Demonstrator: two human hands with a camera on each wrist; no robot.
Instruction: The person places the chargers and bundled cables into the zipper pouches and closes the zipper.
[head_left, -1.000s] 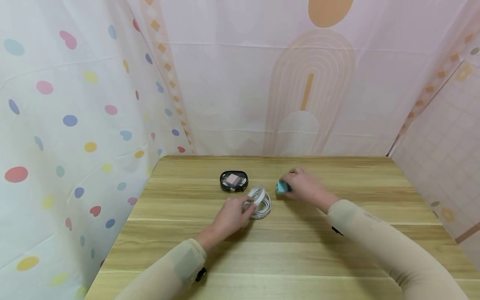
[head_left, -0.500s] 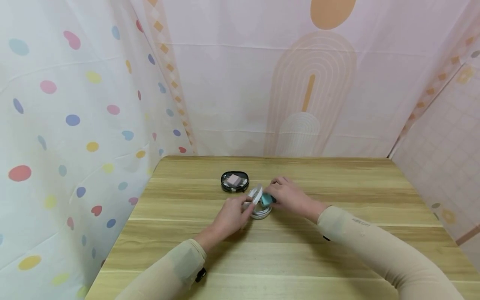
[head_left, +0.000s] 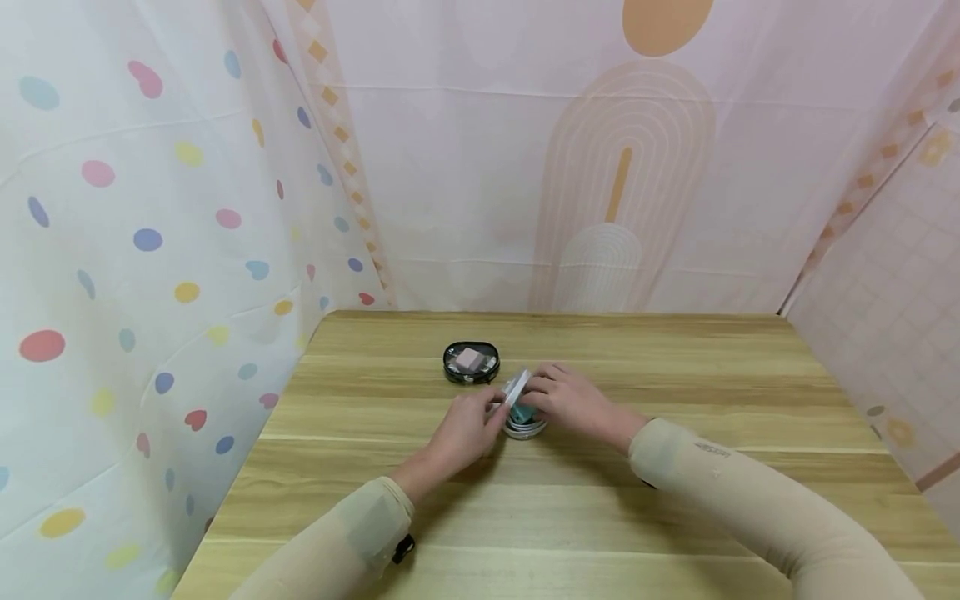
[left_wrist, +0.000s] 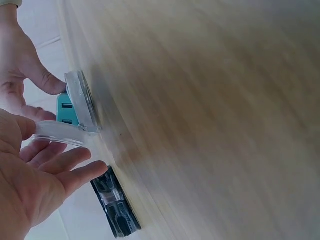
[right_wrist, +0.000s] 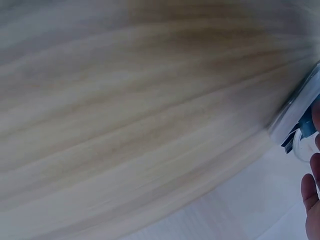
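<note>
A round clear case (head_left: 525,431) with a coiled white cable inside lies on the wooden table, its clear lid (left_wrist: 60,133) raised. My left hand (head_left: 467,425) pinches that lid between thumb and fingers at its edge. From the other side, my right hand (head_left: 573,403) grips a teal charger plug (left_wrist: 65,108), which shows two USB ports in the left wrist view. The plug sits right over the coil, inside the case's outline as seen from the head. Right fingers hide part of it. In the right wrist view the case (right_wrist: 297,111) shows at the right edge.
Just behind stands a small black-rimmed oval case (head_left: 471,363) with a transparent top, holding a pale pink block and cables. The wooden table (head_left: 675,358) ends at a patterned curtain (head_left: 465,167) at the back. Spotted cloth (head_left: 150,333) hangs on the left.
My right hand has moved left with the teal charger plug, from beside the round case to over its coiled cable. My left hand stays at the lid, which tilts slightly more.
</note>
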